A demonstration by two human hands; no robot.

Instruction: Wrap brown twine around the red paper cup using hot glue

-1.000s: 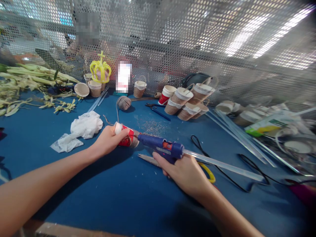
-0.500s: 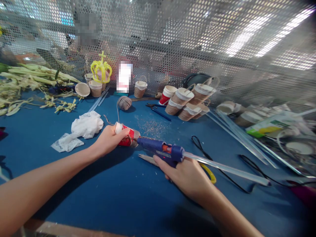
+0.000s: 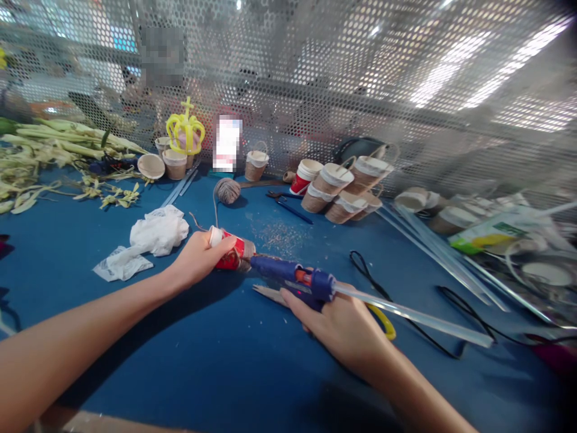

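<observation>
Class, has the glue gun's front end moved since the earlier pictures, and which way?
Yes, slightly: judged against the pliers, the front of the glue gun has shifted down the picture, away from them.

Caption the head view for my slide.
Left hand grips a red cup; right hand aims a blue glue gun at its twine-wrapped end.

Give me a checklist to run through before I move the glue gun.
1. Left hand gripping the red paper cup: ok, cup on its side.
2. Right hand holding the glue gun: ok.
3. Glue stick loaded: ok, sticking out the back.
4. Nozzle apart from the left hand: ok.
5. Scissors out of the way: not ok, showing beneath the right hand.
6. Nozzle hot: cannot tell.
</observation>
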